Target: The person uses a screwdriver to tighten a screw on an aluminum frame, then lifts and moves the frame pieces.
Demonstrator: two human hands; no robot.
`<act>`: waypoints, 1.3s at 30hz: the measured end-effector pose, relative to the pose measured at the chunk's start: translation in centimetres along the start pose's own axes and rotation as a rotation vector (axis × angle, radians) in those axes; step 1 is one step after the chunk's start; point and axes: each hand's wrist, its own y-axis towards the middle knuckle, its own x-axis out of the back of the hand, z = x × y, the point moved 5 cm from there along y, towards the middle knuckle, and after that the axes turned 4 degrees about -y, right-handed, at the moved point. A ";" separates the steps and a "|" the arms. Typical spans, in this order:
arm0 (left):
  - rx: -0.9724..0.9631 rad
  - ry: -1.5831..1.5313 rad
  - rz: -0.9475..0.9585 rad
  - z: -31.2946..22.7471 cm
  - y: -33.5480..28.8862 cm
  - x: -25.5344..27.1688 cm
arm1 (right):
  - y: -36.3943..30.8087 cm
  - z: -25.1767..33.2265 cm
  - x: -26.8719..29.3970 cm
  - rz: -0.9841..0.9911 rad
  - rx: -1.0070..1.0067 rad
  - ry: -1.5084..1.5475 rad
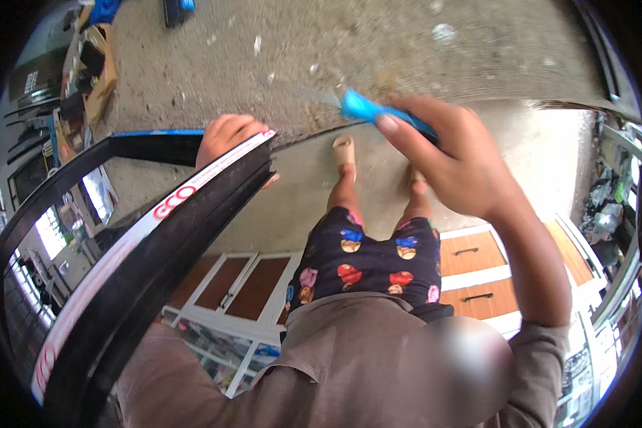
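Dusty worktable [406, 57], littered with scraps. Black frame [192, 220] slants leftward from near edge; left hand [225, 139] closed round its end. Right hand [464, 157] grips blue tool [364, 107], which projects left beyond thumb and fingers, above near edge.

Left grip [227, 138] curled; right grip [455, 155] closed, thumb-forward.

I see a smooth black frame [160, 250], metal or plastic unclear, with glossy white film [132, 239]; a plastic-looking blue handle [362, 107] over the near edge of a rough, matt worktop [378, 43].
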 end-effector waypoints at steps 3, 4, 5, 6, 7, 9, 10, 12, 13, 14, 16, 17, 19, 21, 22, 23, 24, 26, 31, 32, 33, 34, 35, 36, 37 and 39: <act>-0.062 -0.009 -0.003 0.6 -0.2 -0.1 | 1.8 1.7 0.0 -0.404 0.191 -0.425; -0.107 0.011 -0.035 0.2 0.5 -0.3 | 2.8 1.0 0.0 -0.470 0.178 -0.548; -0.152 0.013 -0.056 -0.1 0.7 -0.5 | 3.5 0.3 -0.6 -0.412 0.050 -0.637; -0.117 0.020 -0.040 0.1 0.7 -0.8 | 3.2 0.5 -0.7 -0.350 -0.074 -0.714; -0.074 0.034 -0.020 0.9 0.1 -0.5 | 1.6 3.2 -1.3 -0.388 -0.076 -0.719; -0.138 0.073 -0.088 0.4 -0.4 -0.3 | -3.1 9.3 -2.8 -0.452 0.072 -0.761; -0.098 -0.009 -0.125 0.6 -1.1 -0.6 | -6.6 12.6 -3.4 -0.444 0.250 -0.543; -0.047 -0.139 -0.200 0.6 -2.3 -0.9 | -13.4 17.9 -5.0 -0.411 0.481 -0.213; -0.066 -0.143 -0.207 0.0 -2.1 -0.4 | -14.4 20.2 -5.9 -0.418 0.552 -0.100; -0.087 -0.152 -0.207 -0.7 -2.5 -0.5 | -14.4 21.6 -6.9 -0.476 0.534 -0.118; -0.167 -0.146 -0.188 -1.3 -1.6 -0.5 | -14.3 24.9 -9.4 -0.745 0.698 -0.080; -0.182 -0.142 -0.185 -1.4 -2.0 -0.7 | -13.7 26.1 -10.7 -0.777 0.695 -0.087; -0.258 -0.141 -0.184 -2.2 0.5 -0.5 | -12.4 27.8 -11.3 -0.893 0.663 -0.011; -0.268 -0.152 -0.186 -1.9 0.6 -0.9 | -10.8 28.8 -11.9 -1.107 0.628 -0.093; -0.262 -0.145 -0.193 -1.6 0.3 -0.6 | -11.0 29.6 -12.5 -1.131 0.606 -0.060; -0.261 -0.146 -0.201 -1.3 0.3 -0.3 | -11.5 30.0 -12.4 -1.152 0.584 -0.034; -0.260 -0.134 -0.202 -0.8 0.2 0.0 | -11.4 30.4 -12.2 -1.129 0.580 -0.050; -0.247 -0.123 -0.206 0.1 -0.2 0.8 | -12.1 32.0 -12.1 -1.196 0.714 -0.144; -0.056 -0.221 -0.159 3.0 -0.7 0.6 | -10.3 35.1 -11.8 -0.885 0.383 0.153; -0.047 -0.255 -0.150 3.1 -0.6 0.4 | -9.5 34.5 -11.5 -0.871 0.326 0.225; -0.039 -0.286 -0.141 3.2 -0.5 0.1 | -7.9 32.7 -11.1 -0.843 0.350 0.284; -0.021 -0.285 -0.121 3.4 -0.4 -0.1 | -7.9 32.1 -10.3 -0.954 0.480 0.084; -0.008 -0.292 -0.123 3.2 -0.3 0.3 | -8.6 31.6 -9.9 -1.064 0.607 -0.120; -0.001 -0.284 -0.089 2.8 -0.2 0.8 | -9.5 31.4 -10.1 -1.115 0.749 -0.437; 0.007 -0.276 -0.054 2.6 -0.1 0.9 | -9.7 31.6 -10.9 -1.148 0.890 -0.758; -0.012 -0.263 -0.107 3.1 -0.2 0.3 | -9.8 32.8 -11.6 -1.133 0.751 -0.794</act>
